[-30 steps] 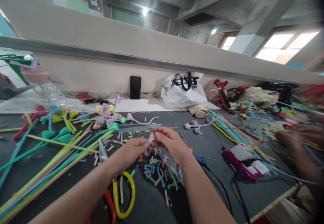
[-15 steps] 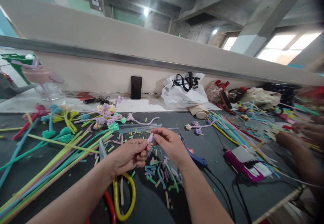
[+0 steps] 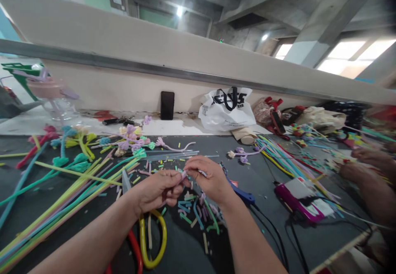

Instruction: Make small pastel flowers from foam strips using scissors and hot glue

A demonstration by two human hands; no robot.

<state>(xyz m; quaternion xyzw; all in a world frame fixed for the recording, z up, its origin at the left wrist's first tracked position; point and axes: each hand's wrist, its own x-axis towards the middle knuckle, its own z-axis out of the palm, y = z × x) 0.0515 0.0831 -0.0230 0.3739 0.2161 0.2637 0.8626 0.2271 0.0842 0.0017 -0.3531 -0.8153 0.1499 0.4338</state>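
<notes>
My left hand (image 3: 157,189) and my right hand (image 3: 208,180) meet over the dark table (image 3: 262,175), fingertips pinched together on a small lilac pipe-cleaner piece (image 3: 184,175). Both hands are closed on it. Below them lies a heap of short cut pipe-cleaner bits (image 3: 198,210) in green, blue and pink. Scissors with a yellow handle loop (image 3: 153,241) and a red one lie under my left wrist, the blade (image 3: 125,180) pointing away.
Long coloured pipe cleaners (image 3: 62,195) fan out at left, finished pipe-cleaner flowers (image 3: 130,140) behind them. A white plastic bag (image 3: 227,109) and a black phone (image 3: 167,105) stand by the back wall. A magenta glue gun (image 3: 298,197) with cables lies right. Another person's hands (image 3: 368,166) work at far right.
My hands have shifted slightly lower and closer together, still pinching the lilac piece. The view has tilted a little.
</notes>
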